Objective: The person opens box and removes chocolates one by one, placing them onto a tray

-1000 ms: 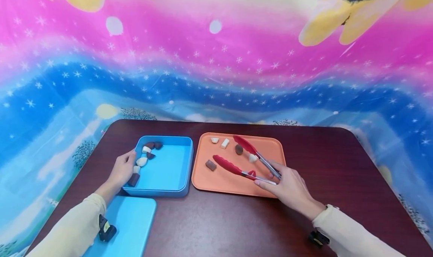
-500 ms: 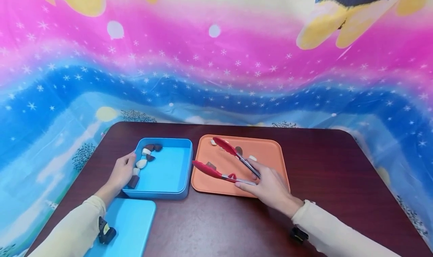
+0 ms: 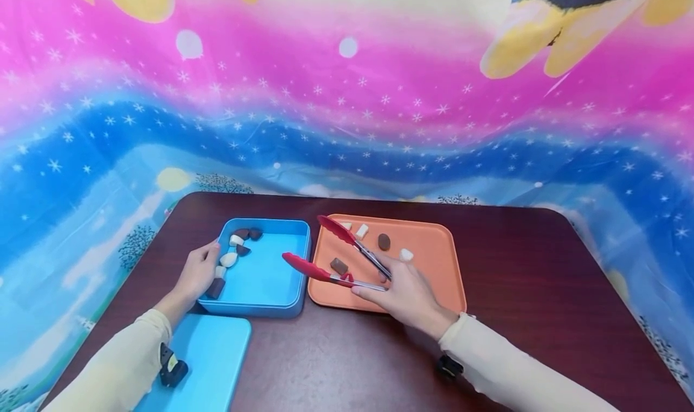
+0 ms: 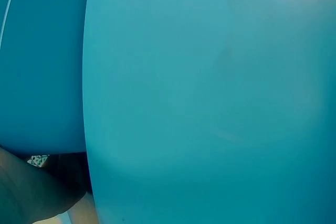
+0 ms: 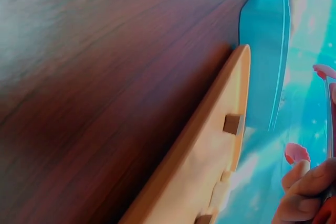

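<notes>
In the head view's centre, one pair of red-tipped tongs (image 3: 320,271), arms spread wide, is held in the grip of the right hand (image 3: 409,291). Five brown and white pieces (image 3: 384,241) are seen on one orange tray (image 3: 434,267), seven in one blue box (image 3: 265,279), held at its left wall by the left hand (image 3: 196,273). The dark worktop (image 3: 325,364) is backed by printed cloth (image 3: 325,111). One upper-left tray piece is partly covered by the tongs; a blue lid (image 3: 208,364) is cut off, lower left.
</notes>
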Motion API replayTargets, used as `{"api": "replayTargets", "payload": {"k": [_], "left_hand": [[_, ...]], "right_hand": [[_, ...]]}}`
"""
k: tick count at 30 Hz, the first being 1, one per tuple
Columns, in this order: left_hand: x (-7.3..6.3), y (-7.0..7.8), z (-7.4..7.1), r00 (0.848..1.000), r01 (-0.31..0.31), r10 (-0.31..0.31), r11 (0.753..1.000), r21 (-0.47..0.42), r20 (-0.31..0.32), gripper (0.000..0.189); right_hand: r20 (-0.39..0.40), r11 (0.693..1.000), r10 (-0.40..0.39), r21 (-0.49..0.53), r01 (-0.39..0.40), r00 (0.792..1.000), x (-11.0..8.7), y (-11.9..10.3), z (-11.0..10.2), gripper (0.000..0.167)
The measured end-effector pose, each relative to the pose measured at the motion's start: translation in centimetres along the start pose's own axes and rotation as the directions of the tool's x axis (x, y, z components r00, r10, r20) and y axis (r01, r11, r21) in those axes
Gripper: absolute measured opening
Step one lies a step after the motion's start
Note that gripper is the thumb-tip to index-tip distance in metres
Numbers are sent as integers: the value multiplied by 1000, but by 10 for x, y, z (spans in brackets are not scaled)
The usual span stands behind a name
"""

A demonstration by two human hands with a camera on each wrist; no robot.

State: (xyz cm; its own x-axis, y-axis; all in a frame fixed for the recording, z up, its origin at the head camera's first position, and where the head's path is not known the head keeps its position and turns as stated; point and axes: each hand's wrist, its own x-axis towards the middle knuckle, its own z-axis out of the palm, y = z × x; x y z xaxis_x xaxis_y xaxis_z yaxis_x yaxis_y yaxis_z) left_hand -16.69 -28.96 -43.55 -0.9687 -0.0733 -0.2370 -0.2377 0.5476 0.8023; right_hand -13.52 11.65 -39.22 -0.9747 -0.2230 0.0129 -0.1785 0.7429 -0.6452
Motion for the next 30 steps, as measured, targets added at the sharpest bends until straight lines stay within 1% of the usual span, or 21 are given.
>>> {"api": "replayTargets", "payload": {"k": [4,8,11,15,18,26,28,30], "left_hand": [[0,0,-1,1000,-6,6,1000,18,-16,65],[1,0,-1,1000,-15,15,1000,14,-19,64],[2,-1,-1,1000,-22,23,1000,21,-21,65],[2,-1,-2,1000,-16,16,1000,21,-22,65],[2,0,-2,1000,-13,13,1000,21,-26,65],[3,-2,-2,1000,-17,17,1000,16,-26,65],[3,-3,-1,999,-20,20,1000,14,-25,65],[3,-2,0,1000,-13,13,1000,9,-24,65]], "right_hand": [[7,999,-38,-16,38,999,5,-9,8,77],[22,996,-79,-43,80,997,10,-16,14,73],[27,990,-111,-88,113,993,13,-22,19,67],[42,979,-139,-141,144,989,16,-28,25,58],[64,974,-153,-162,161,986,18,-31,28,56],[76,948,-224,-216,235,972,23,-39,36,61],[83,935,-243,-245,256,967,24,-41,37,66],[92,916,-267,-286,283,959,25,-43,39,73]]}}
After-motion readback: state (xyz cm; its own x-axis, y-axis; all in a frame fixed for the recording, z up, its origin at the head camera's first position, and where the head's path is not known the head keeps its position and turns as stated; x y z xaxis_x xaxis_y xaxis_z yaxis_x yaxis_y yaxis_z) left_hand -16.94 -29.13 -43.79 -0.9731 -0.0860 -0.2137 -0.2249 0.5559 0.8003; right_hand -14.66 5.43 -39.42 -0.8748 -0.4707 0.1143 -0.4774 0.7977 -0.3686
